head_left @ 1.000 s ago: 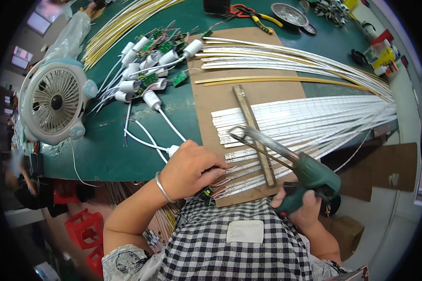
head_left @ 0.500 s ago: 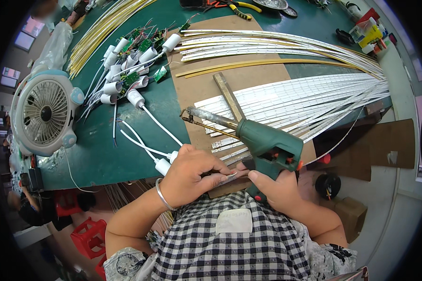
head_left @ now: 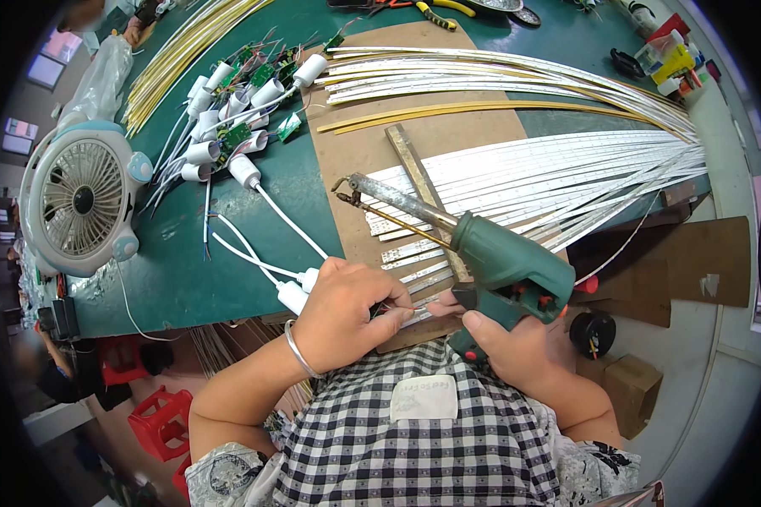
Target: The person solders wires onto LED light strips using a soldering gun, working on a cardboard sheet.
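My right hand (head_left: 516, 348) is wrapped around the handle of a green soldering gun (head_left: 516, 260); its metal barrel points up and left over the board. Beside it, my left hand (head_left: 340, 313) is closed in a pinch near the end of a white LED strip (head_left: 421, 314). Thin, wire-like bits show at those fingertips, but they are too small to make out surely. Next to the left wrist lie white cable end caps (head_left: 292, 297) with white cables. A fan of white LED strips (head_left: 499, 173) spreads beyond, with a metal bar (head_left: 416, 167) across their ends.
A brown board (head_left: 347, 182) lies on the green table (head_left: 177, 287). White caps with green circuit boards (head_left: 228, 118) are heaped at the left, near a fan (head_left: 83, 199). More strips (head_left: 448, 72) and yellow-handled pliers (head_left: 438, 15) lie farther back. Red stools (head_left: 159, 421) stand below left.
The soldering gun has shifted to the right and slightly up with my right hand. My left fingers have curled a little more, staying near the strip end.
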`<state>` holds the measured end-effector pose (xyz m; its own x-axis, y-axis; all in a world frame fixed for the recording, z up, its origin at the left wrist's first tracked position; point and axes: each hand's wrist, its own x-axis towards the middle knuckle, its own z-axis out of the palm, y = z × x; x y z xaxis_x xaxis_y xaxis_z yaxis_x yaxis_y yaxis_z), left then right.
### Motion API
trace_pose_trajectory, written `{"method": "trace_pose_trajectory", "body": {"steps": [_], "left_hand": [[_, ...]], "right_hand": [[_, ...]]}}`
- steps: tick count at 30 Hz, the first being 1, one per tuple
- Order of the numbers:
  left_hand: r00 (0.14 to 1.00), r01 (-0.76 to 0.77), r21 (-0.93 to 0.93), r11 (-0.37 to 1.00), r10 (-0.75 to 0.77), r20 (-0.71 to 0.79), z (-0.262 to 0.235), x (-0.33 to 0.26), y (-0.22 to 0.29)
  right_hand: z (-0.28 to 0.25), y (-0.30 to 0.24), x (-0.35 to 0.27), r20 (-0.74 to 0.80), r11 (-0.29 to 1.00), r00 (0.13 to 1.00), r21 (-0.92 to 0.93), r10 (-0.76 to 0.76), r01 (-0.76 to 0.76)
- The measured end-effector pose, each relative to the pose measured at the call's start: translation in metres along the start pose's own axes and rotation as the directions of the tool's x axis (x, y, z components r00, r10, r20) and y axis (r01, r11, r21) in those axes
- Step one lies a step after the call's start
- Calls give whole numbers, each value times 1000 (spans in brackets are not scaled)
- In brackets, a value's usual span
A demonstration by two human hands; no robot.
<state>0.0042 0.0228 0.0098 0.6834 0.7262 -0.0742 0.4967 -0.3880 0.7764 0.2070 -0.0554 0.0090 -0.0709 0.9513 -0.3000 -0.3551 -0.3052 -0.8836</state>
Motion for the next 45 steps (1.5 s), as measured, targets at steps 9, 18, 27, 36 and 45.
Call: {"method": "trace_pose_trajectory", "body": {"steps": [9,18,27,36,45], "left_hand": [[999,22,-74,997,-24,-25,0,-3,0],[999,-16,-4,1000,16,-40,2,-5,-3],[997,-30,-77,997,25,-66,2,-7,-3],[998,-46,-62,997,43,-48,4,-7,-2],[998,20,-85,996,-25,-59,-2,-1,-1]], "right_hand": [[-1,6,0,-18,1000,1000,-11,23,-23],[1,4,1,14,997,997,28,-77,77],[4,9,1,7,997,997,12,72,-72],[7,9,3,132,988,988,-120,-77,93],[1,5,9,59,1000,998,-12,-12,13]]}}
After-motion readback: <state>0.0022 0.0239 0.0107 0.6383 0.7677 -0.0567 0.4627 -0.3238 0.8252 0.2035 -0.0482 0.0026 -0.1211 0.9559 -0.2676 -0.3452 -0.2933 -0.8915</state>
